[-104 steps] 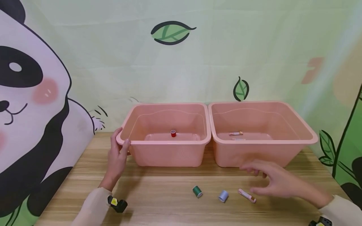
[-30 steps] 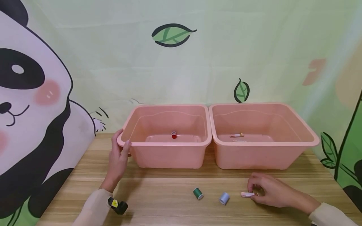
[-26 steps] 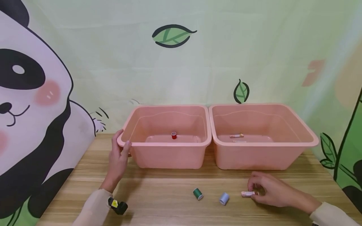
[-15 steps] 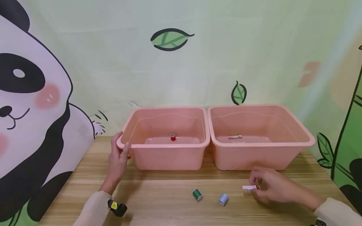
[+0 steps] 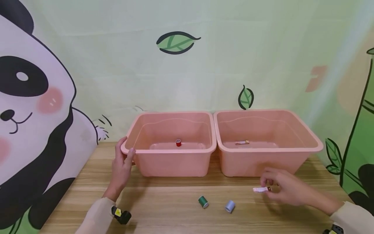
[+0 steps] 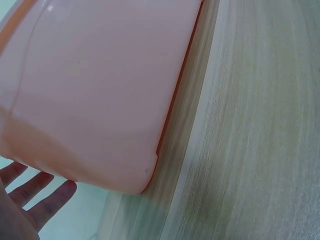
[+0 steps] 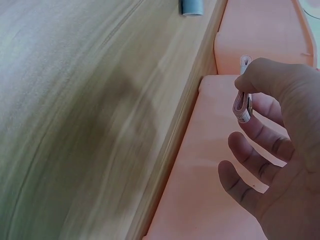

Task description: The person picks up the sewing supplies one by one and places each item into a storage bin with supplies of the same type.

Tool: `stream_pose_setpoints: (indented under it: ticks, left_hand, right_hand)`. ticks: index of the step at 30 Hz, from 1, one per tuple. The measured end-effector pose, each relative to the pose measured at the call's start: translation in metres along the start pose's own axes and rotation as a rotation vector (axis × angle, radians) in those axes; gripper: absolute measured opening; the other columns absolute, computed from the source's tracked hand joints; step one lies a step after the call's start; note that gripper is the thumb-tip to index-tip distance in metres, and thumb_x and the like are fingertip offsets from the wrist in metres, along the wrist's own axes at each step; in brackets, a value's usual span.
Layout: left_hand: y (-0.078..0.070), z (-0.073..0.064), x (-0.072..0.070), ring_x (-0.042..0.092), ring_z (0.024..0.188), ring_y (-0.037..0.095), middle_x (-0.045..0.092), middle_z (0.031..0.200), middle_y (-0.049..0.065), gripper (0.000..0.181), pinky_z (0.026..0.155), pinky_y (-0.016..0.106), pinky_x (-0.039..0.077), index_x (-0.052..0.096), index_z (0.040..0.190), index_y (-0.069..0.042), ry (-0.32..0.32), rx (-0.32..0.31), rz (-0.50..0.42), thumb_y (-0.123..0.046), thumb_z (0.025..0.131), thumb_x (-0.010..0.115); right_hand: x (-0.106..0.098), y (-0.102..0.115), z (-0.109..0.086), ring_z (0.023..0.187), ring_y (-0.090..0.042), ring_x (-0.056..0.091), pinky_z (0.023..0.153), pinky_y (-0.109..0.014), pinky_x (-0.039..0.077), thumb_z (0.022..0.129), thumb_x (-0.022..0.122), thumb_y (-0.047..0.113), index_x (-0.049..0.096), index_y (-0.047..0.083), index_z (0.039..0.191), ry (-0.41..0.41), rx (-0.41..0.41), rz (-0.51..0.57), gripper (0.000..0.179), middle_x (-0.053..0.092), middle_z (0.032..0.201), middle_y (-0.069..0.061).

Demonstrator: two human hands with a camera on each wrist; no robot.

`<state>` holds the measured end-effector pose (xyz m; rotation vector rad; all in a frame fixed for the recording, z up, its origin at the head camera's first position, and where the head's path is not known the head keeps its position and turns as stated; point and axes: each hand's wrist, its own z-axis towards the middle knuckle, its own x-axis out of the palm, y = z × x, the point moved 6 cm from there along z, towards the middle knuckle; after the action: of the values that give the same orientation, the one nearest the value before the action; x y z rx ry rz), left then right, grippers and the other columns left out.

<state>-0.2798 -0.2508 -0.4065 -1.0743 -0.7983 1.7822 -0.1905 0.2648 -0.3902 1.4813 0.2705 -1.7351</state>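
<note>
My right hand (image 5: 287, 188) pinches a small folded tape measure (image 5: 260, 189), pale pink and white, between thumb and fingertips, raised over the table in front of the right pink bin (image 5: 263, 159). In the right wrist view its folded layers (image 7: 242, 107) show under the thumb, and the other fingers are loosely bent. My left hand (image 5: 121, 165) holds the left pink bin (image 5: 172, 162) by its front left corner, thumb at the rim. In the left wrist view, fingers (image 6: 52, 200) lie along the bin's side. A green thread spool (image 5: 203, 201) and a light blue thread spool (image 5: 230, 206) lie on the table.
The bins stand side by side on the wooden table (image 5: 169, 211), against a printed cloth backdrop (image 5: 131, 65). A red thread spool (image 5: 178, 142) is inside the left bin. Inside the right bin lies another folded tape (image 5: 242, 142), with a second pale strip partly hidden by the front rim.
My right hand reached down, pinched the tape measure on the table, and has lifted it up towards the right bin. My left hand has stayed on the left bin's corner.
</note>
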Motion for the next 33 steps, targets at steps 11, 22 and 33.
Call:
stream_pose_setpoints:
  ticks: [11,22,33]
  left_hand:
    - [0.001,0.001,-0.001,0.056,0.125,0.03,0.04,0.158,0.006,0.059,0.08,0.023,0.058,0.019,0.161,-0.033,0.006,-0.011,0.009,-0.041,0.109,0.047]
    - [-0.001,0.0,0.0,0.056,0.126,0.03,0.039,0.16,0.005,0.061,0.081,0.023,0.058,0.018,0.161,-0.033,0.011,-0.018,0.032,-0.044,0.109,0.047]
    - [-0.002,0.0,-0.001,0.056,0.125,0.03,0.039,0.16,0.007,0.06,0.08,0.023,0.058,0.019,0.161,-0.031,0.01,-0.016,0.019,-0.041,0.109,0.047]
  right_hand:
    - [-0.02,0.01,0.007,0.078,0.0,0.05,0.063,-0.022,0.048,0.075,0.083,0.006,0.059,0.029,0.091,0.002,-0.026,-0.02,0.037,0.052,0.086,0.02]
    - [-0.037,0.022,0.011,0.078,-0.001,0.049,0.063,-0.022,0.047,0.078,0.084,0.008,0.057,0.029,0.092,0.029,-0.025,-0.032,0.037,0.051,0.086,0.019]
    - [-0.053,0.03,0.019,0.076,0.0,0.048,0.061,-0.02,0.045,0.079,0.084,0.011,0.057,0.028,0.094,0.012,-0.056,-0.066,0.035,0.05,0.086,0.02]
